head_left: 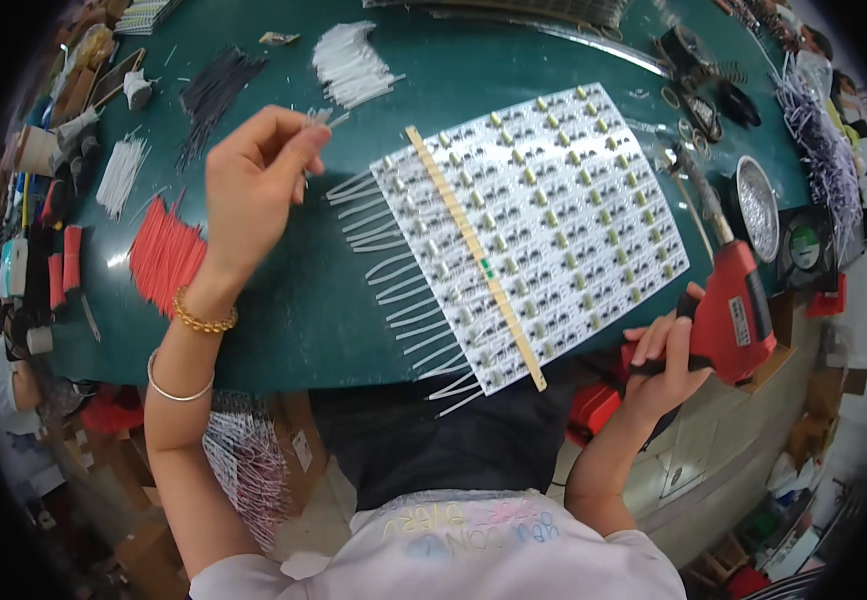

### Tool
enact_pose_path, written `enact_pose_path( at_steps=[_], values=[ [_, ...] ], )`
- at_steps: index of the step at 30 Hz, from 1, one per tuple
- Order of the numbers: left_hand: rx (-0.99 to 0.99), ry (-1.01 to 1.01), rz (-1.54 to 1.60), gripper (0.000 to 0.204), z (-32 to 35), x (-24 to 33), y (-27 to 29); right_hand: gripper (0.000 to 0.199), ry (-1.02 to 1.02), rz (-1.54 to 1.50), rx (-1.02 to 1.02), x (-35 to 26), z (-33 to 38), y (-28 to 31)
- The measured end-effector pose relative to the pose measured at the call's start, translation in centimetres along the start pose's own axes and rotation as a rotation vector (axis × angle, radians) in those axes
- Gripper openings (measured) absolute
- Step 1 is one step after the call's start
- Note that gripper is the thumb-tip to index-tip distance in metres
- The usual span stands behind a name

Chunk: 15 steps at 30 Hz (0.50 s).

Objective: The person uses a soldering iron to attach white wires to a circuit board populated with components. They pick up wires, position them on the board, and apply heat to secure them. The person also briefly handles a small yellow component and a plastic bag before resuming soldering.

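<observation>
My left hand (261, 170) is raised over the left part of the table, thumb and forefinger pinched on short white wires (339, 120). My right hand (668, 352) is closed around the handle of a red soldering gun (736, 310), whose tip points away from me at the board's right. Between my hands lies a white circuit board panel (601, 185) with rows of small parts. White wire leads (390, 283) stick out along its left edge, several of them in looped pairs. A thin wooden strip (465, 228) lies across the panel near that edge.
On the green table (283, 330) lie bundles of white wires (353, 65), black wires (218, 88) and red wires (166, 258). A smaller white bundle (123, 176) is at left. A metal bowl (756, 208), a small fan (806, 243) and a solder spool (681, 48) stand at right.
</observation>
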<state>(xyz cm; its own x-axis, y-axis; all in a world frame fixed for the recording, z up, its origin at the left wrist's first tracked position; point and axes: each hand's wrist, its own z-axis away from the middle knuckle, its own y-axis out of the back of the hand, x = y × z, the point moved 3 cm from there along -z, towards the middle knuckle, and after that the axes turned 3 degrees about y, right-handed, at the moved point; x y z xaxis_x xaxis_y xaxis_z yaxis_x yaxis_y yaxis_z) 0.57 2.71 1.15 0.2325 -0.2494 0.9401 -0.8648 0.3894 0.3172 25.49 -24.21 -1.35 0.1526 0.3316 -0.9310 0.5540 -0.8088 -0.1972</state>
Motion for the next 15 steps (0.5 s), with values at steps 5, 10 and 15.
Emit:
enact_pose_path(
  at_steps=[5,10,15],
  values=[
    [0.015,-0.125,-0.134,0.006,3.5,4.4,-1.6,0.044,-0.031,-0.031,-0.004,-0.6,0.6,0.6],
    [-0.115,-0.358,-0.227,0.006,8.8,6.0,-6.5,0.047,-0.053,-0.134,-0.057,-2.8,4.9,3.3],
    [-0.171,-0.369,-0.276,0.011,11.0,5.8,-9.9,0.066,-0.093,0.078,-0.268,-5.2,9.4,5.6]
  ],
)
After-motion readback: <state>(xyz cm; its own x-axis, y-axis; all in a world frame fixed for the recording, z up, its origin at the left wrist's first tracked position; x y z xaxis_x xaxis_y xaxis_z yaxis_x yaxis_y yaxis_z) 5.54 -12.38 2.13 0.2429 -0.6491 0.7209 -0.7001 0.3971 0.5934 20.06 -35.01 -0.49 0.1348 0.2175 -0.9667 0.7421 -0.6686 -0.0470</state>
